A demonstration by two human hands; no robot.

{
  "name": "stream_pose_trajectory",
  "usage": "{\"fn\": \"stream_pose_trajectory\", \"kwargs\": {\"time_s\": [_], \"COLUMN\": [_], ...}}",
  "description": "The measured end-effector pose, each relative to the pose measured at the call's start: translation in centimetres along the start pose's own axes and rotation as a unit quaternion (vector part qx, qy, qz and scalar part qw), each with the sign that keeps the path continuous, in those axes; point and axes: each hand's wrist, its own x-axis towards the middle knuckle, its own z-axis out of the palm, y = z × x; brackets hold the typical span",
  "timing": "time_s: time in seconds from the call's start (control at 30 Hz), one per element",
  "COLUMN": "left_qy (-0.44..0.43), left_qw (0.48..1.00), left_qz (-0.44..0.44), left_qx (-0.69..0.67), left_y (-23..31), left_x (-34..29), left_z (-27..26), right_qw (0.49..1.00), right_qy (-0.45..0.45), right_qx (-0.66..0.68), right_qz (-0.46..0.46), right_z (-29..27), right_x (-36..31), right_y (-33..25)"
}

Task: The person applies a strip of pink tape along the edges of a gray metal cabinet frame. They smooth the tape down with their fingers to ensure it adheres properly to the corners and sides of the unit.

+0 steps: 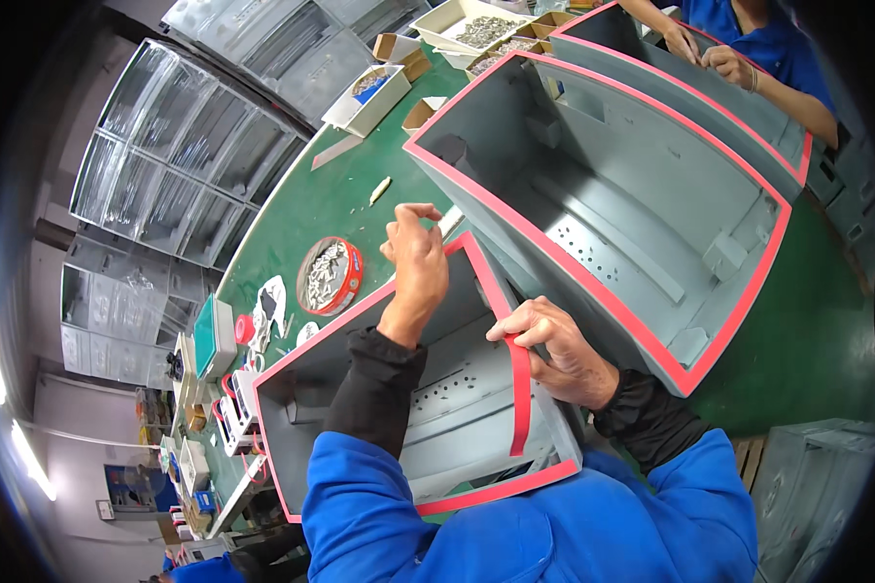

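Gray box stands on the green surface, by the edge nearest the person, opening upward. Right hand: fingers pinch the red strip at the box's right rim; its loose end hangs over the opening. Left hand: fingers curled above the far rim; cannot tell whether they grip anything. Round tub of small white pieces sits toward the surface's left edge. Larger gray box, red-rimmed, stands just beside, to the right
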Motion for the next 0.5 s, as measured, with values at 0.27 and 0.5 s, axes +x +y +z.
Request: {"fn": "stream_pose_trajectory", "kwargs": {"time_s": [0.27, 0.5], "left_qy": [-0.056, -0.034], "left_qw": [0.983, 0.984], "left_qz": [0.162, 0.174], "left_qx": [0.061, 0.025], "left_y": [-0.6, -0.4], "left_x": [-5.0, -5.3], "left_z": [-1.2, -0.5], "right_qw": [0.999, 0.997], "right_qy": [-0.021, -0.025], "right_qx": [-0.029, -0.057], "right_qz": [-0.02, -0.045], "right_z": [-0.5, -0.7], "right_x": [-0.2, -0.5], "right_y": [-0.4, -0.6]}}
